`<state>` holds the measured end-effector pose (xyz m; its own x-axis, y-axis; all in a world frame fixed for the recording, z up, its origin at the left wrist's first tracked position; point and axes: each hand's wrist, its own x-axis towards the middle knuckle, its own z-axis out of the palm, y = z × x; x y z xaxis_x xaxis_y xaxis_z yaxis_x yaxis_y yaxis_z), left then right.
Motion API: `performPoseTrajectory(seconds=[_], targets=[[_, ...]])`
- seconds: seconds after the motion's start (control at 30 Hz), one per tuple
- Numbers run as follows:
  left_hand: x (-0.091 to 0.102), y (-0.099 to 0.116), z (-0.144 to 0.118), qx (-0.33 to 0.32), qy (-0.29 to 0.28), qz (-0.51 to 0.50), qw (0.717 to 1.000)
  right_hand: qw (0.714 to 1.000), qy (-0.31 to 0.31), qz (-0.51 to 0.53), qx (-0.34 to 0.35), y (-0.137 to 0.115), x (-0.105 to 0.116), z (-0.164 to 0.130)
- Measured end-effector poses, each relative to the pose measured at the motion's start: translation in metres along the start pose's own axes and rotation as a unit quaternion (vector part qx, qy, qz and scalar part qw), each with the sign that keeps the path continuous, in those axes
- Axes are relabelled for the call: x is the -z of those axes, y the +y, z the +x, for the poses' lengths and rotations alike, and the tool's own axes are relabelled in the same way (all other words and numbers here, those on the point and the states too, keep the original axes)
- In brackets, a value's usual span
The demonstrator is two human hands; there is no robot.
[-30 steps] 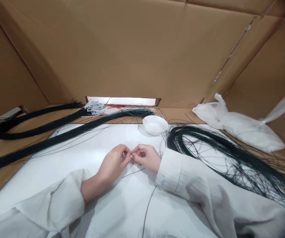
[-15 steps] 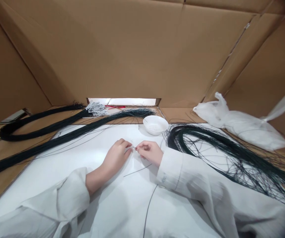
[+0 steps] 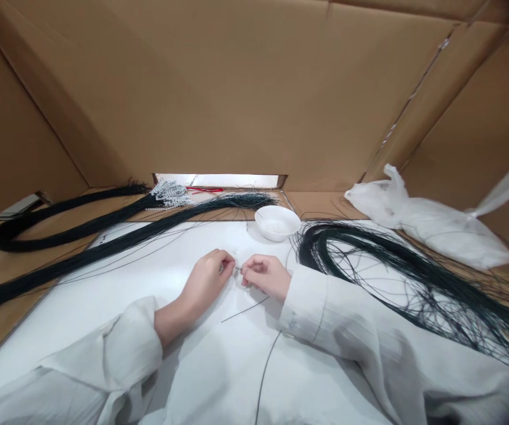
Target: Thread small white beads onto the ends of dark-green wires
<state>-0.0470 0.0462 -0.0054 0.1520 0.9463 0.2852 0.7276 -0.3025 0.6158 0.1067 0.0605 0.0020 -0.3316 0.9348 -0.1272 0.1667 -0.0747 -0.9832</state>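
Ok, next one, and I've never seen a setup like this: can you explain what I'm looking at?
There is no machine here. The left hand and right hand are the bare hands of a person wearing the camera on their head, so you look forward and down past their sleeves. The right hand pinches a tiny thin piece, too small to identify; whether the left hand grips its other end, I can't tell. Beneath is a white surface. Beyond the hands stands a white bowl. Bundles of dark strands lie on both sides, and a white plastic bag rests at the right, inside cardboard walls.
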Motion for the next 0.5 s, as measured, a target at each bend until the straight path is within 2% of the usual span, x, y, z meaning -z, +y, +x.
performPoseTrajectory(seconds=[0.1,0.23,0.37,0.5], targets=[[0.007,0.002,-0.01,0.086,-0.019,-0.171,0.981,1.0,0.005,0.004,0.018,0.002,-0.003,-0.003],[0.012,0.008,-0.023,0.17,-0.064,-0.346,0.921,1.0,-0.015,0.019,0.019,0.004,-0.008,-0.009],[0.011,0.013,-0.029,0.185,-0.092,-0.427,0.88,0.998,-0.041,0.038,0.019,0.002,-0.011,-0.014],[0.01,0.014,-0.029,0.192,-0.101,-0.459,0.861,0.998,-0.043,0.037,0.012,0.0,-0.011,-0.015]])
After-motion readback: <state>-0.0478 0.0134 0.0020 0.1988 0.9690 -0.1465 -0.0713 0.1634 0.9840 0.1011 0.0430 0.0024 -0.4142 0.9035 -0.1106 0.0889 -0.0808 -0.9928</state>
